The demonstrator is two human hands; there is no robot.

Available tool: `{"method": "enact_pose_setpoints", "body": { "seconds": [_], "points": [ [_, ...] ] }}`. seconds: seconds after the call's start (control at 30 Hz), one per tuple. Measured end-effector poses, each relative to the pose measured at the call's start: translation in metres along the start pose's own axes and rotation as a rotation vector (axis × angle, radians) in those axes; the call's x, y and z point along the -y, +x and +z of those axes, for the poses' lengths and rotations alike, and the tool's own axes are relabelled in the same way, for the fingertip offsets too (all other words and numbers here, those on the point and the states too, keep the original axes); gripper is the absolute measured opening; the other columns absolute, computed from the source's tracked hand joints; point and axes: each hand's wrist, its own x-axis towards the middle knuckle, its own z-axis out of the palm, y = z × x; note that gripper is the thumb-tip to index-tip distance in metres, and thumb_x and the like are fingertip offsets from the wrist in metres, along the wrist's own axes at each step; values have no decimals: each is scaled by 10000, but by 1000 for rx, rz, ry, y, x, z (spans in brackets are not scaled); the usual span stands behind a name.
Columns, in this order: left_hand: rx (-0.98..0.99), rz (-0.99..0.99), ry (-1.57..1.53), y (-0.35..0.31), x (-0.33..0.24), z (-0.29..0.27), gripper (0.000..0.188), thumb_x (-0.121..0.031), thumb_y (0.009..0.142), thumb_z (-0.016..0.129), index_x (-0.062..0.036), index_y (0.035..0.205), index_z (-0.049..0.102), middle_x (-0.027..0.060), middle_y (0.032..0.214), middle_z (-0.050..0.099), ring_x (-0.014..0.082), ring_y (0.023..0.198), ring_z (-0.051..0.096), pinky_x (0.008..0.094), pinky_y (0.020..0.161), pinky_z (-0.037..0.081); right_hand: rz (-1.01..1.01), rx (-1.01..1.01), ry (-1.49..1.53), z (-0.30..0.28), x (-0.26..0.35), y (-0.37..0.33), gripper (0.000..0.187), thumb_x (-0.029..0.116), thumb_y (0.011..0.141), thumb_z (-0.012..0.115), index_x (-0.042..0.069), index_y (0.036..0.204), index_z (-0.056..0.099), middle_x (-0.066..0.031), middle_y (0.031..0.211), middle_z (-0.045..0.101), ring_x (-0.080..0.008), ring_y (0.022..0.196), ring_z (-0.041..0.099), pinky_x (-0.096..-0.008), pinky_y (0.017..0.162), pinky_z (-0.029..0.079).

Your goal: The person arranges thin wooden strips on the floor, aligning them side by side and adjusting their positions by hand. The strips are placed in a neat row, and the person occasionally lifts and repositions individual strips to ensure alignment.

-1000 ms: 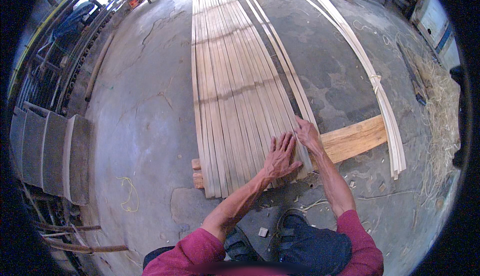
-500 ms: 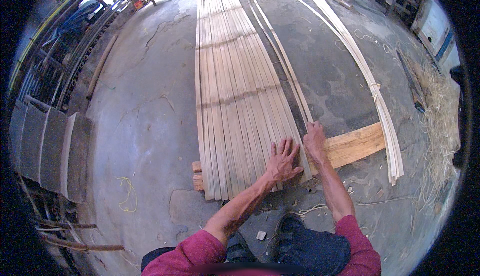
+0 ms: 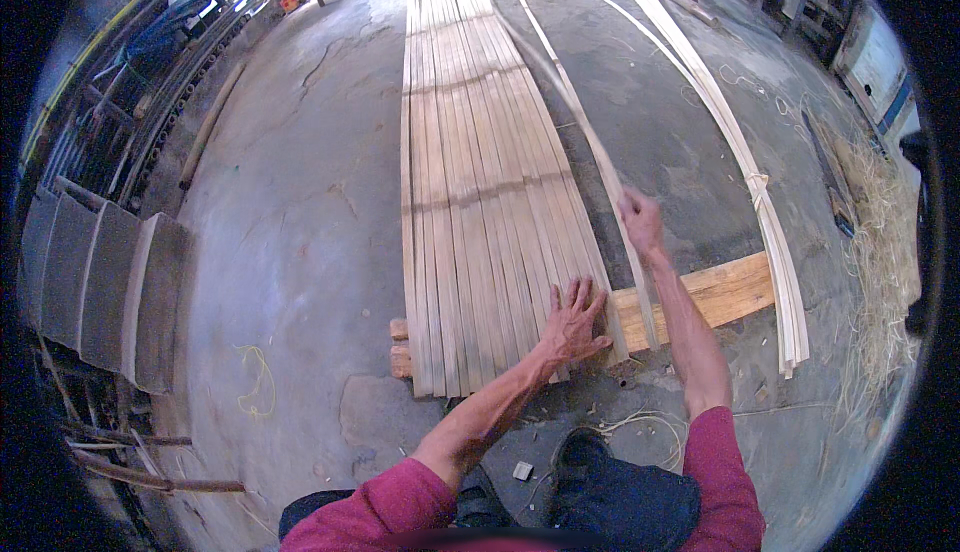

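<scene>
Long flat pale slats [image 3: 480, 242], bamboo or wood by their look, lie side by side and stretch away from me. My left hand [image 3: 577, 320] rests on their near right part with fingers spread. Farther out and to the right, my right hand [image 3: 641, 220] is closed around a loose slat [image 3: 575, 107], partly blurred by motion. The near end of a loose slat [image 3: 643, 302] crosses the plank beneath. Which of the loose strips the right fingers enclose is partly hidden by the hand.
A wooden plank [image 3: 715, 292] lies crosswise under the near slat ends. To the right lies a tied bundle of pale strips [image 3: 745, 157], then a heap of shavings [image 3: 875, 252]. Grey blocks [image 3: 150, 302] stand at left, near a yellow string [image 3: 260, 382] on the concrete floor.
My right hand has moved away from me and slightly right, carrying the loose slat, whose near end has shifted right over the plank. The left hand stays on the slats.
</scene>
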Motion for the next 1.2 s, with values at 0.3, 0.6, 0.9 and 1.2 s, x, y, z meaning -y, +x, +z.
{"method": "enact_pose_setpoints", "body": {
  "seconds": [0.3, 0.6, 0.9, 1.2],
  "points": [
    [30, -13, -5, 3, 1, -3, 822, -465, 643, 637, -100, 1308, 320, 210, 1385, 161, 380, 1283, 150, 596, 993, 131, -202, -20, -122, -31, 56, 84, 313, 177, 798, 549, 42, 1078, 574, -68, 565, 529, -113, 522, 479, -289, 503, 393],
    [-5, -10, -29, 0, 1, 0, 801, -466, 687, 594, -84, 1322, 289, 202, 1396, 146, 361, 1298, 121, 579, 1009, 99, -31, 128, -214, 10, -32, -40, 338, 174, 797, 526, 7, 1090, 551, -211, 739, 599, -265, 666, 601, -358, 624, 451],
    [-29, -26, 13, 0, -4, 3, 758, -500, 740, 511, -66, 1320, 286, 215, 1395, 144, 377, 1295, 113, 591, 1004, 77, 78, 266, -190, -1, -21, -88, 384, 179, 790, 551, 58, 1148, 488, -221, 831, 603, -366, 762, 596, -415, 648, 475],
    [-49, -48, -2, 0, -4, 7, 802, -531, 726, 516, -71, 1332, 262, 198, 1402, 143, 350, 1306, 96, 577, 1011, 63, 176, 318, -340, -1, -3, -92, 423, 200, 763, 520, 62, 1153, 432, -231, 1028, 556, -392, 927, 546, -448, 781, 440]
  ]
}}
